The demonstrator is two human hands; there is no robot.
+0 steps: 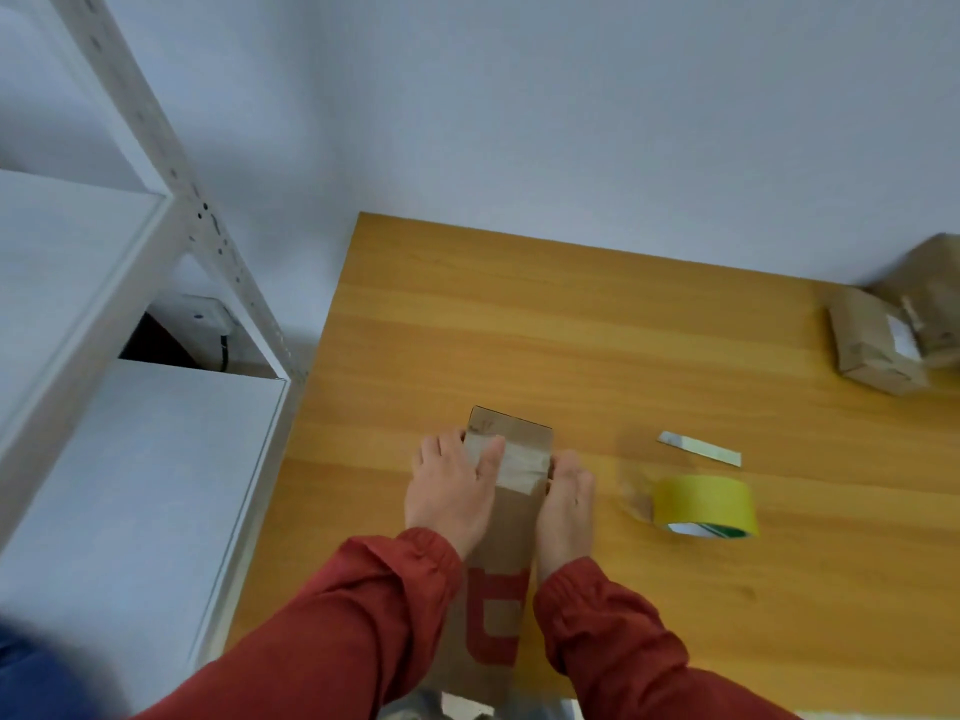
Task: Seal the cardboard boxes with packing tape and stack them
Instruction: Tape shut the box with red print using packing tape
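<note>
Here, one long cardboard box (513, 527) lies on the wooden table (571, 330), running away from the person, its flaps closed so that nothing inside can be seen. A strip of clear tape (522, 467) crosses its far end. The left hand (452, 496) lies flat against the box's left side, fingers straight and the thumb (491, 457) pressing on the tape. The right hand (563, 511) lies along the right side, its fingers stretched forward and touching the tape's edge; neither hand is curled round anything. Both sleeves (363, 615) are red.

Two more cardboard boxes sit well apart at the table's far right: a small box (872, 345) with a white label, and a blurred box (930, 283) touching it from behind. Both are closed, which makes three boxes in all. One yellow roll of tape (704, 504) rests near the right hand, with one pale narrow strip (698, 449) just beyond it. White shelving (78, 304) stands left of the table.
</note>
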